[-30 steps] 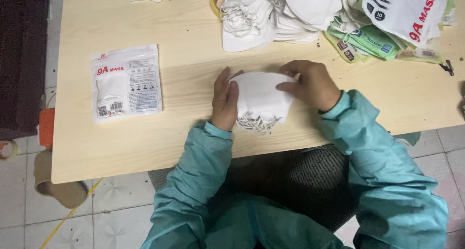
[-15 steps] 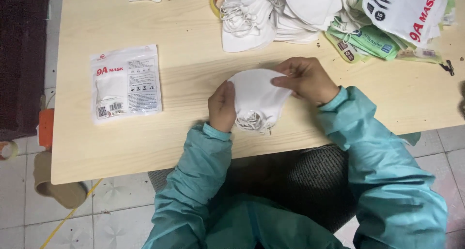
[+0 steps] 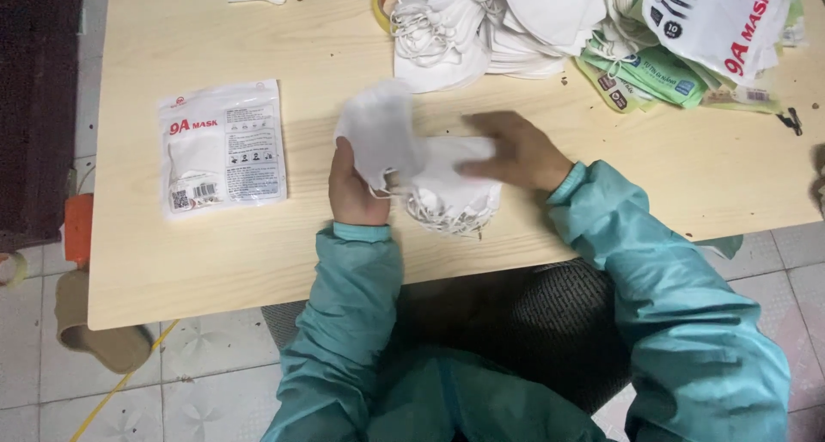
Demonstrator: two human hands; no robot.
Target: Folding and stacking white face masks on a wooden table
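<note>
Broadly, these were the particulars.
Surface: a pale wooden table [image 3: 215, 262] with a light grain carried everything; its near edge ran just above the person's lap.
Room: pale floor tiles [image 3: 206, 365] showed below the table, with a tan slipper [image 3: 94, 330] and an orange object [image 3: 77, 227] at the left edge.
Packets: a sealed flat white mask packet [image 3: 222, 147] lay well to the left of the hands, a mask visible inside it; a larger white packet [image 3: 718, 21] and green packets [image 3: 640, 68] were heaped at the far right corner.
Loose stock: a pile of white face masks [image 3: 481, 30] with tangled ear loops sat at the far edge, beside a roll of yellow tape [image 3: 382, 0].
Left hand [image 3: 354, 188]: clasped round one white mask [image 3: 378, 133], held raised and tilted above the table.
Right hand [image 3: 520, 154]: blurred, lying flat with fingers spread on the small stack of masks [image 3: 451, 193] by the near edge; whether it gripped any could not be told.
Sleeves: both arms wore teal jacket sleeves [image 3: 662, 270].
Change: half a second earlier both hands had cupped the stack together; since then the left had lifted one mask off to the left, and the right had shifted onto what remained.
</note>
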